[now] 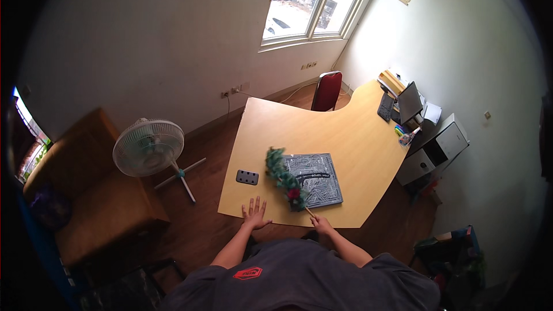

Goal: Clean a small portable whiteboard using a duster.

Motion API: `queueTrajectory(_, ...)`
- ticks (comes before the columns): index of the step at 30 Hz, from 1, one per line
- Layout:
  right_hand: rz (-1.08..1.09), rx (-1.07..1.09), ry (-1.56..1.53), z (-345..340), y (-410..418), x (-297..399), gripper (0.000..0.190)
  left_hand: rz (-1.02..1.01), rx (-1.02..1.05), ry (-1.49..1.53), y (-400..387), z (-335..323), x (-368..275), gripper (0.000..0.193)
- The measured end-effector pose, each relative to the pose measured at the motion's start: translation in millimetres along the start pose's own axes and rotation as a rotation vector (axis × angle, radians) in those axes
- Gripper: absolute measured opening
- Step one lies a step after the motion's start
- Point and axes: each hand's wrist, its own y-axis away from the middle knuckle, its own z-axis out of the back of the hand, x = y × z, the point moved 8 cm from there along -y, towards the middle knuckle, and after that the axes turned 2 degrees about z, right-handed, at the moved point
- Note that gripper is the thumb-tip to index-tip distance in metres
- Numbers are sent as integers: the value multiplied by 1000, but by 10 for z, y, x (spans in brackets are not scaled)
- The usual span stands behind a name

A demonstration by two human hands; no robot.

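My right hand grips the thin wooden handle of a fluffy green duster, which has a red patch near its lower end. The green part is blurred and lies over the left side of a square board with a black-and-white line pattern and a dark band bearing writing. Whether the duster touches the board I cannot tell. My left hand rests flat with spread fingers at the near edge of the wooden desk, holding nothing. Just beyond it lies a small grey rectangular object with several black squares.
Left of the desk stands a pedestal fan, beside a brown sofa. A red chair is at the desk's far side. On the right are a monitor, a keyboard and a white printer.
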Motion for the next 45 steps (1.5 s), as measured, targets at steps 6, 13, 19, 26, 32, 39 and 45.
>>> queueTrajectory(6,-303,-227,-255,228,19,-135,33,3,2,10,-15,2,12,102)
queueTrajectory(13,-257,-142,-112,374,208,-456,33,-27,5,43,-57,67,149,100)
queueTrajectory(19,-147,-48,115,351,292,-605,32,65,-100,-34,-118,386,216,98)
queueTrajectory(26,-369,-164,-13,760,372,-832,32,124,-201,-78,-378,597,190,91)
queueTrajectory(32,-138,82,71,828,329,-805,32,239,-347,-72,-500,618,82,88)
queueTrajectory(39,-321,-205,-165,1254,237,-1525,33,429,-418,-61,-676,986,43,86)
queueTrajectory(45,-132,151,38,1124,169,-1175,30,515,-274,-113,-713,1041,113,83)
